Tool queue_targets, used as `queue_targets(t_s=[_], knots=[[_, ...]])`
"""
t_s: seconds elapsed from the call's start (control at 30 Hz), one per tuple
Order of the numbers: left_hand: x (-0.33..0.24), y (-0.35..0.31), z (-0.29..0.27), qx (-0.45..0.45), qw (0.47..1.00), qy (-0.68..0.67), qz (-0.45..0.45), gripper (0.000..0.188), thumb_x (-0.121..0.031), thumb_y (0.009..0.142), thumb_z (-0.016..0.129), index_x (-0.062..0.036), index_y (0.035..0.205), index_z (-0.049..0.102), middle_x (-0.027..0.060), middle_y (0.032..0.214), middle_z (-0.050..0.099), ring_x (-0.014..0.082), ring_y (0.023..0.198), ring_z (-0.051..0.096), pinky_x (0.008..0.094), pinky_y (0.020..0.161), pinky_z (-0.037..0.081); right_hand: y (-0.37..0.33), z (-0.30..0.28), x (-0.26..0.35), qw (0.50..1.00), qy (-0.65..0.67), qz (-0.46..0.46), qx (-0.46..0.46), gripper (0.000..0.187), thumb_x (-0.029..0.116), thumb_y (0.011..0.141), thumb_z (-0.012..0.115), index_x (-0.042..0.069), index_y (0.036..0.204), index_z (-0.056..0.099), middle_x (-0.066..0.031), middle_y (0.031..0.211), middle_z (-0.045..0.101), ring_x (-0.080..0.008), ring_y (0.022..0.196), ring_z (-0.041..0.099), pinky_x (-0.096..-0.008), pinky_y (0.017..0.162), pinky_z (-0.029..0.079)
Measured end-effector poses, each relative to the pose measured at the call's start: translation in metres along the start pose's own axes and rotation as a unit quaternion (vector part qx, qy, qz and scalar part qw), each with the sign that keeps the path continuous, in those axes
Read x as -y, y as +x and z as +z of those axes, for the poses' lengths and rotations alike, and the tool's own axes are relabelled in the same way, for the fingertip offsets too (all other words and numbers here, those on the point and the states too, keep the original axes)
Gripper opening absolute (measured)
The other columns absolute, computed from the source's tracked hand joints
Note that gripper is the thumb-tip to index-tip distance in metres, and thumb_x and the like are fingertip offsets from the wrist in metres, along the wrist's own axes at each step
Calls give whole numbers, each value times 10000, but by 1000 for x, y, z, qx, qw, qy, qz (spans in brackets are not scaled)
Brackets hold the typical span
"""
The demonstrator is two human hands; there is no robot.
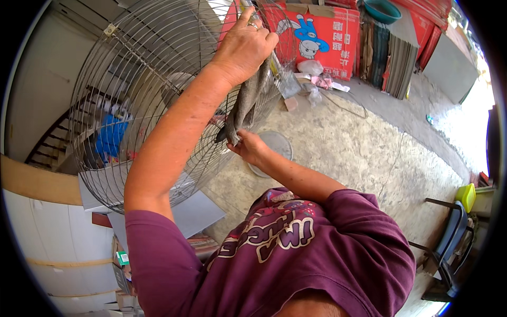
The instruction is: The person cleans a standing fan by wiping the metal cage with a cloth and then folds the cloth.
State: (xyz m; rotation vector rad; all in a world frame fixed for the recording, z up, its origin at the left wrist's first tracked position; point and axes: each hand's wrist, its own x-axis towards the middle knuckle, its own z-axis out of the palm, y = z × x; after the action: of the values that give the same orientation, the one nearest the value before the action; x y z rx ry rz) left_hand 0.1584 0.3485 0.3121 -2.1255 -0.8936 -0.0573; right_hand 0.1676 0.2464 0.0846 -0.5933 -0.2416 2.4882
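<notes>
A large fan with a round wire guard (158, 79) stands in front of me, tilted across the left of the head view. At the upper right rim of the guard, my left hand (245, 47) is closed on a dirty grey cloth (245, 103), with a ring on one finger. The cloth hangs twisted along the edge of the wires. Lower down, my right hand (249, 147) pinches the cloth's bottom end close to the guard. Part of the fan's inside is hidden behind my left forearm.
A round grey base (277, 143) rests on the concrete floor beyond my right hand. Red cardboard boxes (332, 45), a teal basin (383, 10) and stacked flat boards (398, 66) line the back. A blue chair (451, 232) stands at right. Plastic scraps (311, 67) and a cable lie near the boxes.
</notes>
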Motion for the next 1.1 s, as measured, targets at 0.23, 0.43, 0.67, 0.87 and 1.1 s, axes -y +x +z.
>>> queue_targets(t_s=[0.23,0.43,0.67,0.87,1.1], knots=[[10,-3,-57,-38,999,17,-24,216,-71,640,674,-104,805,538,18,725,567,176,857,569,411,1048,275,-9,16,6,998,-33,-39,31,165,120,870,472,7,985,505,-75,867,590,-170,729,590,-329,702,535],[26,-18,-79,-67,996,-22,-53,144,-96,713,583,-40,845,568,142,858,548,304,853,531,474,972,329,-10,24,-1,997,-43,-61,37,170,129,861,502,-1,970,502,-81,851,594,-177,712,594,-333,683,534],[22,-42,-115,-106,992,5,-65,60,-94,709,550,-81,756,515,74,727,527,235,801,544,473,989,321,-6,27,-6,992,-67,-88,52,154,139,841,529,11,925,519,-83,812,597,-191,673,599,-336,653,529],[26,-59,-141,-119,990,43,-63,69,-95,680,568,-94,709,504,67,710,507,242,744,529,472,933,368,-10,33,-9,991,-82,-100,47,158,145,847,519,16,939,518,-83,847,607,-189,719,614,-336,679,530],[38,-83,-142,-239,969,57,-37,117,-92,633,596,-89,736,542,75,740,508,275,767,525,484,840,413,-21,45,-11,986,-114,-115,42,195,150,856,526,17,999,519,-73,880,606,-186,752,614,-341,712,530]])
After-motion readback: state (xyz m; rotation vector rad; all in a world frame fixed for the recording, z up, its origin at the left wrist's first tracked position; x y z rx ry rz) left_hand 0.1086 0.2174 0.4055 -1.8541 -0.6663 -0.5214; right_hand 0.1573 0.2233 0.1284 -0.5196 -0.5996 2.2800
